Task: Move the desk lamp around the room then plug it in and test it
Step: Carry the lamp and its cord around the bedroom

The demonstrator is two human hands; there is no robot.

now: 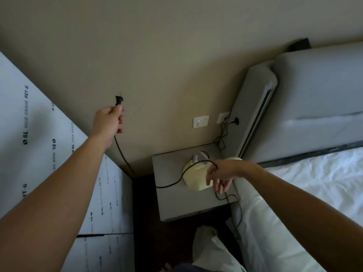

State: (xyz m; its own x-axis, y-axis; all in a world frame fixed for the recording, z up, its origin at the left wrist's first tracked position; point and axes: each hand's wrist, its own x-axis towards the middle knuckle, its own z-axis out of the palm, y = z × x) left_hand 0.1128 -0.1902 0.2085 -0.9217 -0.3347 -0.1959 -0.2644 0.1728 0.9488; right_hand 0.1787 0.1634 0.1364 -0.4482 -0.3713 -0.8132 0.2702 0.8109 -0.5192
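Observation:
A pale yellow desk lamp (194, 174) stands on the grey bedside table (172, 201). Its black cord (174, 182) loops over the lamp and down behind the table's left side. My left hand (109, 120) is raised in front of the wall, shut on the cord just below the black plug (118, 100), which points upward. My right hand (220, 174) hovers over the lamp with fingers spread, and the cord runs across its fingers. A white wall socket (200, 121) with a small blue light sits above the table.
A second socket (224, 117) to the right has another black plug and cable in it. A grey padded headboard (306, 99) and white bed (306, 203) fill the right. White printed boards (39, 154) lean at the left. Dark floor lies between.

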